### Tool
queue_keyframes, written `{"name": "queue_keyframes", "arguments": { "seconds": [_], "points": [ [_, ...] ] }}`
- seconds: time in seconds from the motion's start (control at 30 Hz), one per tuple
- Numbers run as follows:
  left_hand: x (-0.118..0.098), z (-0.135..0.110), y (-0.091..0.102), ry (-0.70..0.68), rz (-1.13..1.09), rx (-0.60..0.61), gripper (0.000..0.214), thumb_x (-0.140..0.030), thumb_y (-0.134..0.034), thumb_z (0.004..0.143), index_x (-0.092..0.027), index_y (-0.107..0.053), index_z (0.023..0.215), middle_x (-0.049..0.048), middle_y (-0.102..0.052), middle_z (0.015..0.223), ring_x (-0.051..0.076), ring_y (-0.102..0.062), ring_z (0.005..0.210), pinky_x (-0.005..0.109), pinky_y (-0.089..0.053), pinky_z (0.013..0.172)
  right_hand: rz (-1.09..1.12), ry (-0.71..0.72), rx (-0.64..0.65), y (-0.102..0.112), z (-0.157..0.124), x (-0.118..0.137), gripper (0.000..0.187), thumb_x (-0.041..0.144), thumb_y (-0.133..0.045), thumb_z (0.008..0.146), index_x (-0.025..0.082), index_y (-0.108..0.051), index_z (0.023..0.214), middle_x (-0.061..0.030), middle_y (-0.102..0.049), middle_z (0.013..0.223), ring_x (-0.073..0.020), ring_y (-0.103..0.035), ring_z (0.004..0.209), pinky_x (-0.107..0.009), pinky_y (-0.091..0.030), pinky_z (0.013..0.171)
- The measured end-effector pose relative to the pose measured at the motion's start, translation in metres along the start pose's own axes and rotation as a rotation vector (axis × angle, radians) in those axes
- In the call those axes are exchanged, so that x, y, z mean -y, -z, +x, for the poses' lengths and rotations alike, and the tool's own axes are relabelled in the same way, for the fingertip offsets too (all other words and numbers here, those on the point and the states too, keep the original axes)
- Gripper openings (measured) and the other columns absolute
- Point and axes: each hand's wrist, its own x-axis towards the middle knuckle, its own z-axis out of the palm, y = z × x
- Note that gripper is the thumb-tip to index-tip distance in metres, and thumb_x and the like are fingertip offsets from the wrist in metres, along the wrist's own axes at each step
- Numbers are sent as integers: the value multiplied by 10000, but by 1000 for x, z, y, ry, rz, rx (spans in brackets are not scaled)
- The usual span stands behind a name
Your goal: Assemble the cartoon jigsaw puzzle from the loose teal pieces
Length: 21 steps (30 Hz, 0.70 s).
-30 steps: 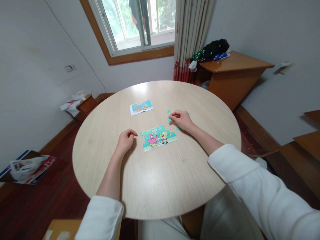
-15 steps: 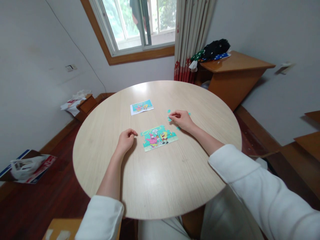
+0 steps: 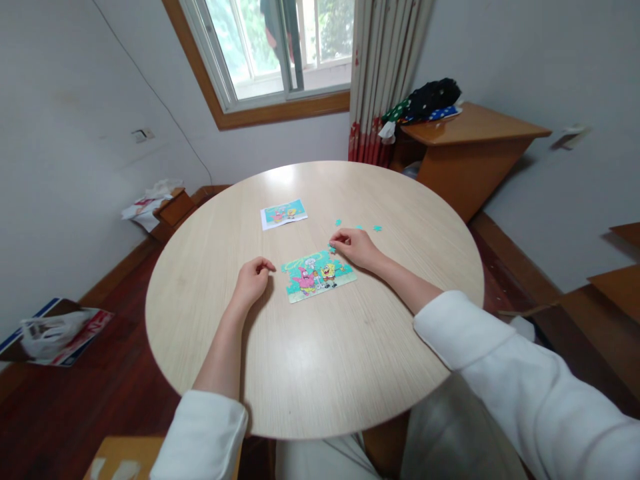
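A small cartoon jigsaw puzzle (image 3: 319, 275), mostly assembled, lies in the middle of the round wooden table (image 3: 310, 360). My right hand (image 3: 353, 247) is at its upper right corner, fingers pinched on a teal puzzle piece (image 3: 331, 249) that touches the puzzle's edge. Curled in a loose fist, my left hand (image 3: 251, 280) rests on the table just left of the puzzle, with nothing visible in it. Loose teal pieces (image 3: 377, 229) lie beyond my right hand. A printed reference picture (image 3: 283, 214) sits farther back.
A wooden desk (image 3: 465, 150) with dark clothing on it stands at the back right beside a curtain (image 3: 385, 73). A window (image 3: 280, 47) is behind the table. Papers and a bag (image 3: 55, 330) lie on the floor at left. Cardboard (image 3: 617, 267) is at right.
My right hand has moved left and toward me, from the loose pieces to the puzzle's upper right corner, carrying a teal piece. My left hand has stayed where it was.
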Motion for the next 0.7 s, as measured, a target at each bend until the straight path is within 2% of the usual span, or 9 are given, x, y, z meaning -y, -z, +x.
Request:
{"name": "queue_keyframes", "arguments": {
  "seconds": [0.5,0.7],
  "points": [
    [1,0,-1,1,-8,5,201,-154,-402,639,-166,-602,657,23,-651,697,148,-559,655,260,-423,661,-115,11,59,-4,1,-4,81,196,-602,724,156,-664,689,-29,-665,661,-128,-576,621,-248,-428,624],
    [4,2,-2,-15,-19,4,199,-154,-402,633,-166,-600,653,25,-658,706,151,-572,683,259,-424,680,-184,36,82,-3,1,-5,94,197,-600,738,141,-669,708,-19,-644,635,-112,-528,588,-241,-395,609]
  ]
}}
